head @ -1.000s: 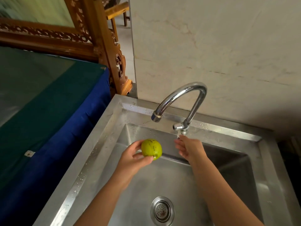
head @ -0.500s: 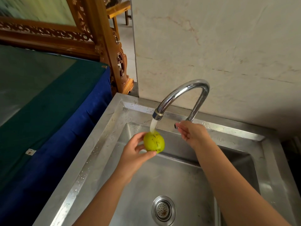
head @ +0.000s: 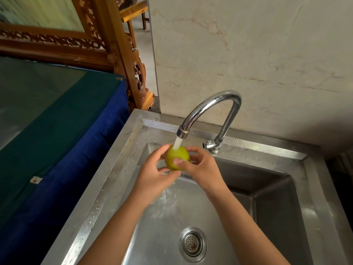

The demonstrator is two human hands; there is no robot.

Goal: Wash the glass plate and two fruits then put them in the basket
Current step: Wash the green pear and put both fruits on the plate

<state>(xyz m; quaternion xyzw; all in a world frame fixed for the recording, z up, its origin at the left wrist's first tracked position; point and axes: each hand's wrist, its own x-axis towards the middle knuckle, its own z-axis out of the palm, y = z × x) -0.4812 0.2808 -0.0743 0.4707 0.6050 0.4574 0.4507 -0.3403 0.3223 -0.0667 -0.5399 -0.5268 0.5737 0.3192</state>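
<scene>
A round green fruit (head: 174, 156) sits between both my hands, directly under the running stream from the chrome tap (head: 210, 104). My left hand (head: 152, 173) cups it from the left and below. My right hand (head: 200, 167) grips it from the right, thumb across its front. Water splashes onto the steel sink (head: 118, 169) floor beneath. The glass plate, the second fruit and the basket are out of view.
The sink drain (head: 193, 244) lies near the bottom centre. The tap handle (head: 209, 144) is at the base of the spout. A table under green and blue cloth (head: 57, 131) stands left of the sink, a carved wooden frame (head: 118, 54) behind it, a marble wall (head: 248, 54) at the back.
My right hand left the tap handle and came onto the fruit. Water started flowing, and the fruit rose under the stream.
</scene>
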